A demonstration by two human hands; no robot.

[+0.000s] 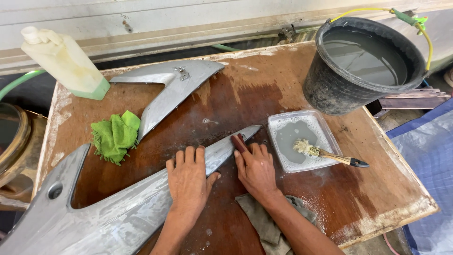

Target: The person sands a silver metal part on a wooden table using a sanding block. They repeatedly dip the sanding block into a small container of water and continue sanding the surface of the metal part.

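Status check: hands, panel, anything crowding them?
Left hand flat on the long silver panel. Right hand presses a small dark reddish piece to the panel edge. Clear tray with brush right alongside.

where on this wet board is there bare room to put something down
Bare wood lies between the upper silver panel and the bucket, and along the right edge below the tray. It is crowded around the left hand, right hand and long panel.
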